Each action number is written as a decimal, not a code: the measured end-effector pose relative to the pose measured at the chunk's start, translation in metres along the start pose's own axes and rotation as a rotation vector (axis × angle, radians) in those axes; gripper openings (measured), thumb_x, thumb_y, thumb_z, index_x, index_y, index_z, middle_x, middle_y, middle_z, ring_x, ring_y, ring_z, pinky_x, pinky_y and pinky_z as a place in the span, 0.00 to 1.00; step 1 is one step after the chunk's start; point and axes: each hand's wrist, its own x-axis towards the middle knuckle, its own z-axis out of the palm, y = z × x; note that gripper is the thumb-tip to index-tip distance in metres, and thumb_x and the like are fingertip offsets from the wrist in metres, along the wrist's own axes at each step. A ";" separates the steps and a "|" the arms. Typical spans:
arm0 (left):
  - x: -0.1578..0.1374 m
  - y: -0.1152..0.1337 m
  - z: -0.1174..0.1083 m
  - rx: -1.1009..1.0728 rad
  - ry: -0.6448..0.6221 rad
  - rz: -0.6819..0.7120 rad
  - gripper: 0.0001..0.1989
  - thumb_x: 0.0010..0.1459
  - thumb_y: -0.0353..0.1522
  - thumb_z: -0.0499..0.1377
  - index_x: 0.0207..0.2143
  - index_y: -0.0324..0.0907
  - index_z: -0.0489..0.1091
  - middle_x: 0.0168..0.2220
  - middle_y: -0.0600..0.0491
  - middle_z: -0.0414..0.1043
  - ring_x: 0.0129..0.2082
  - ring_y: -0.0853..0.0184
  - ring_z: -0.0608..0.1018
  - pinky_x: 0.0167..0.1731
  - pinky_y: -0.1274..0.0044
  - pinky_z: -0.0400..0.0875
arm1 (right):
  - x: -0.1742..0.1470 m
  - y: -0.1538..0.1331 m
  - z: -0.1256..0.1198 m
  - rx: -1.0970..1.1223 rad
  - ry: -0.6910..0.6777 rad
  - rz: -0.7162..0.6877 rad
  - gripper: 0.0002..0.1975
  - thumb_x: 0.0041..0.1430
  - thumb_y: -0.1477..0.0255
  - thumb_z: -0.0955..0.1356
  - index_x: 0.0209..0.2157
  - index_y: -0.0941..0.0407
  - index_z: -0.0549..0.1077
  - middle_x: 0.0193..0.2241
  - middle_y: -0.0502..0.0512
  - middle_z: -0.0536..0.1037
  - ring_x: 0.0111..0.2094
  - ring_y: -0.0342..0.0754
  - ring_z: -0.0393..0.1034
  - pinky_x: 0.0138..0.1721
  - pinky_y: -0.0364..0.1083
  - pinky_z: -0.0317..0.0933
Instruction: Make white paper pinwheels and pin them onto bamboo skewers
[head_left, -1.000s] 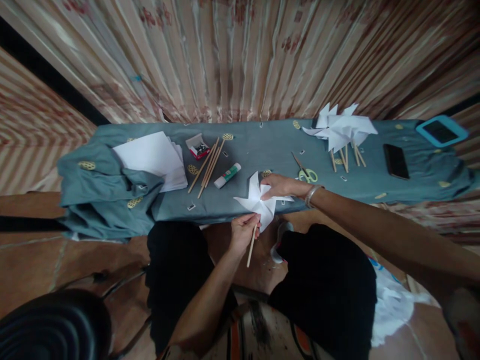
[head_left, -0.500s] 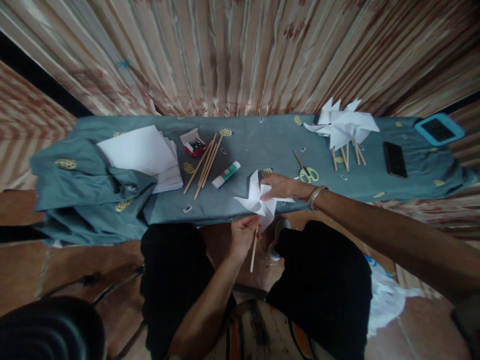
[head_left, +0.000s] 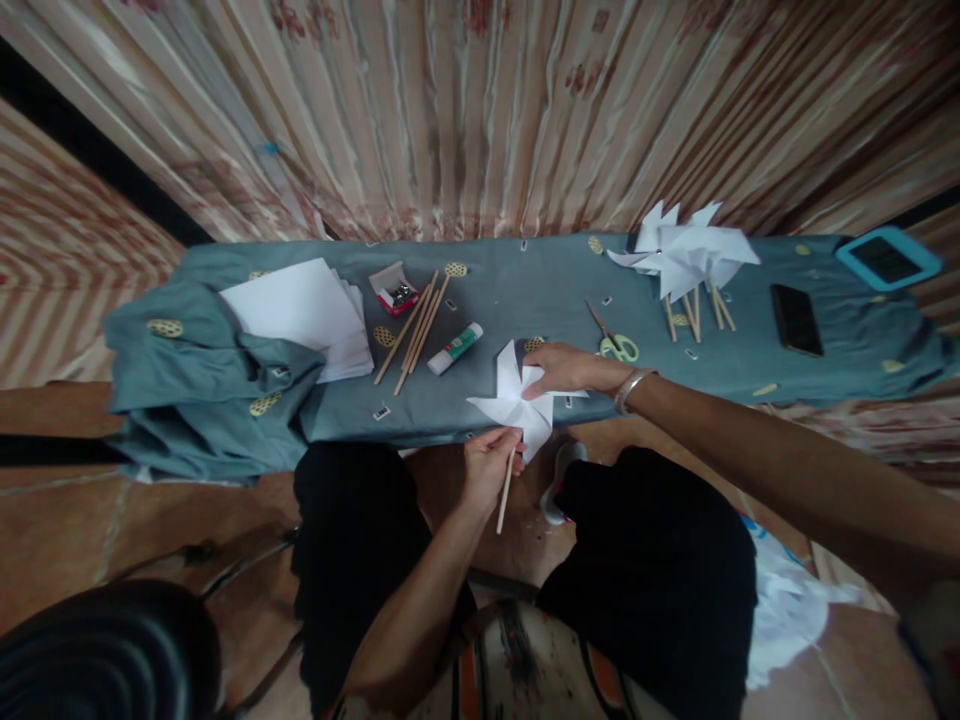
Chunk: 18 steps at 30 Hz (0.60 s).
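One white paper pinwheel lies at the near edge of the table, which is draped in a grey-blue cloth. The right hand rests on it with fingers curled, fingertips pressing the folded points at its middle. The left hand is below the table edge, thumb and fingers pinching one wooden stick near its top, just under the pinwheel; the stick hangs down and tilts slightly.

On the table: one stack of white paper sheets at the left, one small open box of pins, a bundle of about four loose sticks, one glue stick, one pair of green-handled scissors, a pile of finished pinwheels whose number I cannot tell, with about four sticks showing, one black phone and one blue-cased tablet at the far right.

Against the earlier pictures both hands keep the same grips and places; the stick's tilt differs only slightly, and nothing on the table has moved.
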 end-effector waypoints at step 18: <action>-0.028 0.006 -0.002 -0.209 -0.235 -0.239 0.19 0.46 0.41 0.68 0.33 0.35 0.72 0.16 0.60 0.64 0.10 0.82 0.56 0.13 0.83 0.42 | 0.011 0.000 -0.009 -0.068 -0.129 -0.045 0.14 0.50 0.63 0.72 0.36 0.56 0.77 0.34 0.54 0.79 0.34 0.50 0.71 0.32 0.45 0.59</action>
